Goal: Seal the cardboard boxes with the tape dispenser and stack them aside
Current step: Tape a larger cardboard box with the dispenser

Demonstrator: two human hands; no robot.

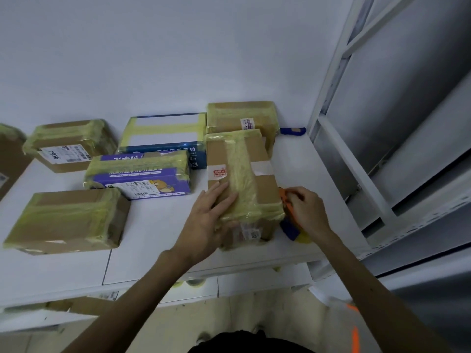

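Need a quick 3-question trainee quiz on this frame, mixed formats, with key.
1. True or false: the left hand lies with straight fingers on top of the box nearest the person.
2. The right hand holds the tape dispenser at which side of that box? A) right B) left C) far
3. Fill in: the printed box with the bear picture is mostly ___ in colour.
Key: 1 true; 2 A; 3 purple.
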